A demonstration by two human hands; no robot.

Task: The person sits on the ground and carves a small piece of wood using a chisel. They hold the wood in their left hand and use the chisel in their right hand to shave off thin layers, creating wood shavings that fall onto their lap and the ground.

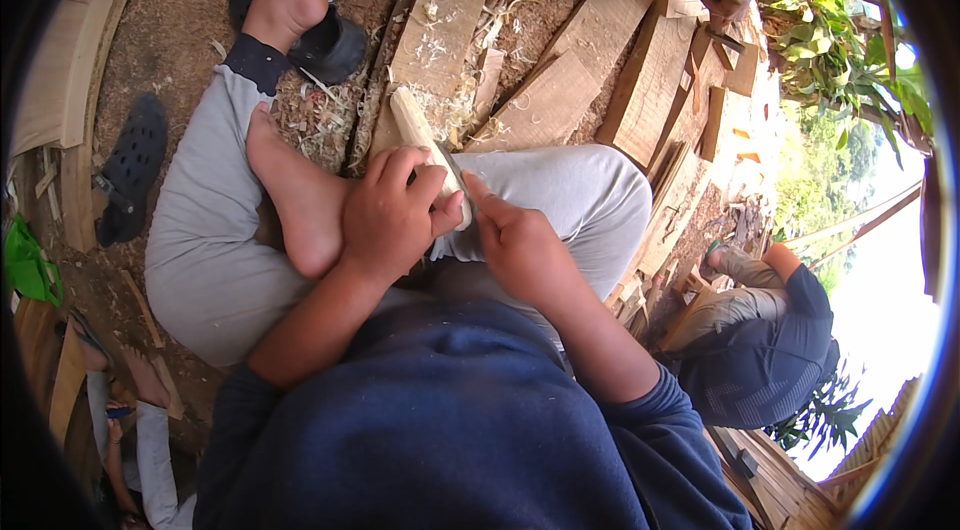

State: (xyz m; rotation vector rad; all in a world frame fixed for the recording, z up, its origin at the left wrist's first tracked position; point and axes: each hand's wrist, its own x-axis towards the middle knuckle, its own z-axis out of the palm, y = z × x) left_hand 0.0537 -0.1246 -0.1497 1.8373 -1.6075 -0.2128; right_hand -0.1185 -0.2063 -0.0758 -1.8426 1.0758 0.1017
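A pale, whittled stick of wood slants across my lap, its far end pointing up and left over a plank. My left hand wraps round its near part, fingers curled over the top. Against the stick's right side lies a narrow, dark knife blade. My right hand is closed on the knife, the index finger stretched along the blade; the handle is hidden in the palm. Both hands are close together above my bent leg in grey trousers.
Planks strewn with curled shavings lie ahead, and more timber blocks are stacked to the right. A black clog sits by a bare foot, another clog farther left. Other people are nearby, one crouching at the right.
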